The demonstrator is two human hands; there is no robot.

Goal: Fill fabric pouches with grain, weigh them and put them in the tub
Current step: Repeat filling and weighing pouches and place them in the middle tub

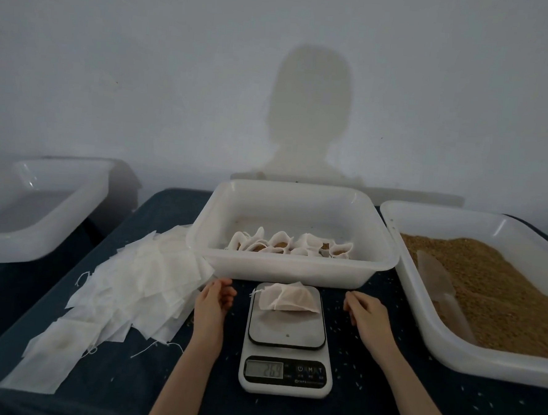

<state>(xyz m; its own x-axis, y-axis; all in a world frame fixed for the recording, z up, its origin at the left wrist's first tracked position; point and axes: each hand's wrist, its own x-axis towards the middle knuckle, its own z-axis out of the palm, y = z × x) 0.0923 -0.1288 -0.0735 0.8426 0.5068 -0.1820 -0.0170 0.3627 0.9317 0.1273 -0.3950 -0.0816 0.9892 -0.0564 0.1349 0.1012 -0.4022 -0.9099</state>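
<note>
Pouch (288, 298) lies on the scale (287, 343); both hands, left (213, 300) and right (367, 312), hover beside, fingers loosely curled, pinching nothing. Best wait until the display settles, then lift into the far tub (294, 266).

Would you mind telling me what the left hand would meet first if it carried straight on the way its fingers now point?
The left hand points away from the person, so it would most likely meet the near wall of the middle tub first. Depth is hard to judge; the pile of empty pouches lies just beside it.
</note>
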